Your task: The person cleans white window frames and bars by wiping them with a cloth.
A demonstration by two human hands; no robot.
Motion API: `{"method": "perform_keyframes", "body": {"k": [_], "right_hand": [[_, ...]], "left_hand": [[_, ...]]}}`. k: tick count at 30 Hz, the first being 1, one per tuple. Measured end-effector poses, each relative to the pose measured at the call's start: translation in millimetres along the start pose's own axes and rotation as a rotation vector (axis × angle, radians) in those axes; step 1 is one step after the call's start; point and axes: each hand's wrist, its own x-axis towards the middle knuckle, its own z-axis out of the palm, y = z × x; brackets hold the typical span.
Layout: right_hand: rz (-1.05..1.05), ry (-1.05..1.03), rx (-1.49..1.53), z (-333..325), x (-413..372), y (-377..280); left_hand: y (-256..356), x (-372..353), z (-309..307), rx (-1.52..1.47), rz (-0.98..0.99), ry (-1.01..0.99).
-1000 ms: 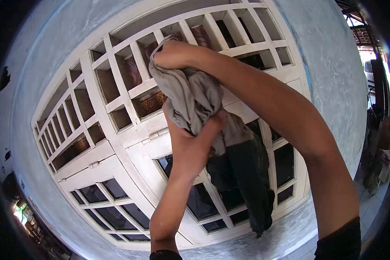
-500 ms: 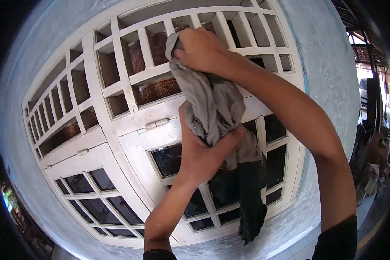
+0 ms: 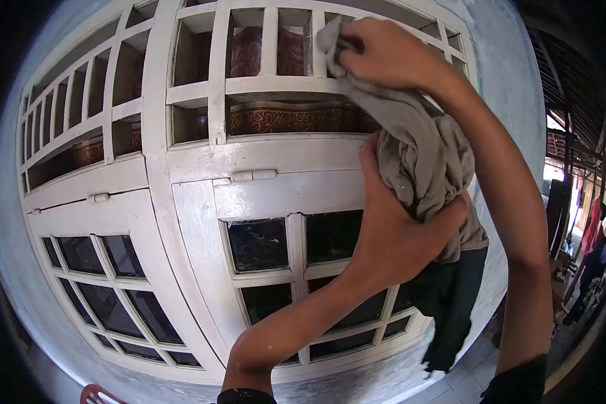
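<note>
A bunched grey cloth (image 3: 427, 148) with a dark lower part hangs between my two hands in front of the window. My left hand (image 3: 404, 229) is wrapped round its crumpled middle from below, thumb and fingers on either side. Higher up, my right hand (image 3: 394, 54) pinches a raised end of the cloth beside the white slats. The dark lower part (image 3: 451, 303) dangles loose below my left hand. Behind the hands is a white wooden window frame (image 3: 283, 155) with small dark glass panes (image 3: 257, 244).
Patterned curtain fabric (image 3: 296, 120) shows behind the upper slats. Metal hinges (image 3: 254, 175) sit above the window panels. A pale blue wall (image 3: 505, 101) surrounds the frame. At bottom left is part of a red chair (image 3: 99, 394); cluttered things (image 3: 579, 269) stand at the far right.
Both hands and the cloth have shifted right across the view, over the right side of the window. The view has turned slightly, and the red chair part now shows at the bottom left.
</note>
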Motion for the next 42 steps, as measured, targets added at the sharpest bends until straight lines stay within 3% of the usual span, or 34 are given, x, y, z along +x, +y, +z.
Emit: {"method": "perform_keyframes", "body": {"k": [4, 7, 10, 16, 19, 21, 22, 25, 26, 29, 31, 34, 37, 40, 42], "right_hand": [[0.027, -0.041, -0.114, 8, -27, -18], [-0.033, 0.136, -0.133, 13, -64, -30], [0.068, 0.187, -0.130, 10, -89, -26], [-0.050, 0.329, -0.280, 51, -88, -36], [-0.177, 0.386, -0.062, 70, -81, -50], [-0.233, 0.396, -0.143, 73, -75, -70], [-0.261, 0.464, 0.041, 73, -68, -69], [-0.041, 0.069, 0.419, 47, -75, -75], [0.046, 0.081, 0.531, 47, -83, -74], [0.257, 0.234, 0.864, 42, -111, -65], [0.626, 0.316, 1.348, 32, -124, -55], [0.518, 0.479, 0.900, 22, -120, -34], [0.116, 0.461, 0.103, 5, -86, -2], [-0.109, 0.267, -0.363, -10, -35, 6], [-0.050, 0.066, -0.368, -11, -8, 13]], "left_hand": [[-3, -16, -7, 0.001, -0.057, -0.009], [-12, -42, -12, 0.004, -0.174, -0.033], [-12, -59, -14, 0.056, -0.267, -0.014], [-17, -69, -23, 0.147, -0.341, 0.044], [-15, -80, -29, 0.195, -0.340, 0.094], [-16, -91, -32, 0.240, -0.381, 0.156], [-24, -97, -37, 0.187, -0.389, 0.182], [-18, -107, -40, 0.138, -0.480, 0.210], [-13, -112, -37, 0.184, -0.485, 0.202], [1, -125, -29, 0.463, -0.257, 0.021], [2, -128, -24, 0.447, -0.286, -0.028], [-3, -115, -14, 0.337, -0.282, -0.031], [-19, -77, -5, 0.138, -0.149, 0.053], [-31, -29, 7, -0.156, -0.172, 0.094], [-19, -4, 13, -0.396, -0.259, 0.079]]}}
